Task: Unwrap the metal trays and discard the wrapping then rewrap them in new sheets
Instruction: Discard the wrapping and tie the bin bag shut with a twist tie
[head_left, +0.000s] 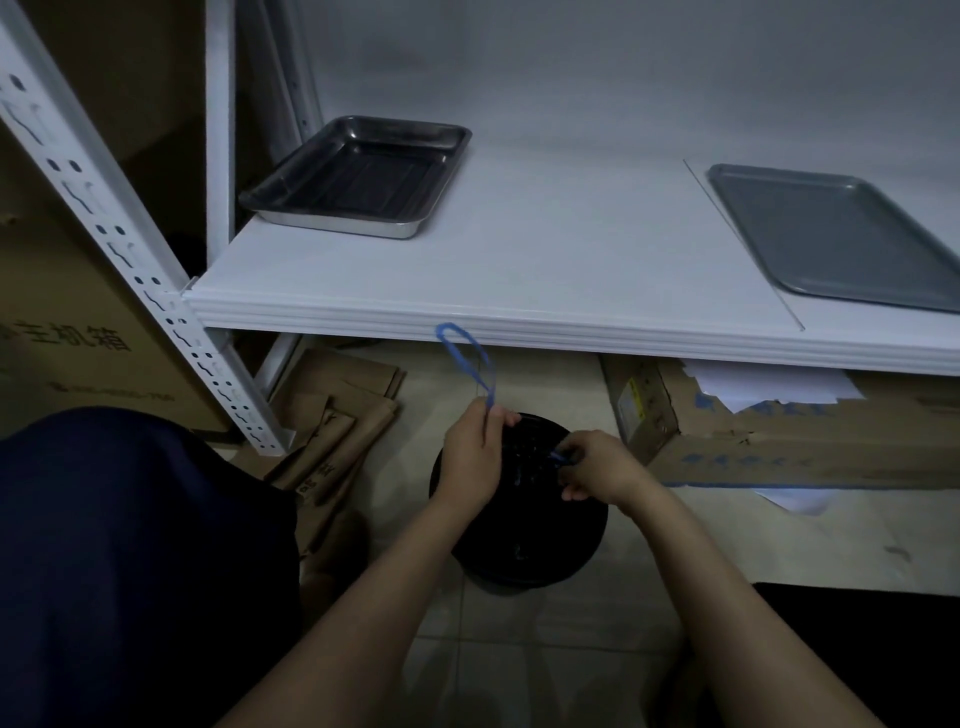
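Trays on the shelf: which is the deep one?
The deep tray is the left one, by the white upright: tall sloped walls, dark shiny inside. The flat tray at right is matte grey with only a low rim.

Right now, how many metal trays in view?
2. One deep steel tray at the white shelf's back left; shallow grey tray at its right, cut off by the frame. More may lie out of view.

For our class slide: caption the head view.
Left hand and right hand hold a blue strip over a bin; deep tray and flat tray lie bare on the shelf.
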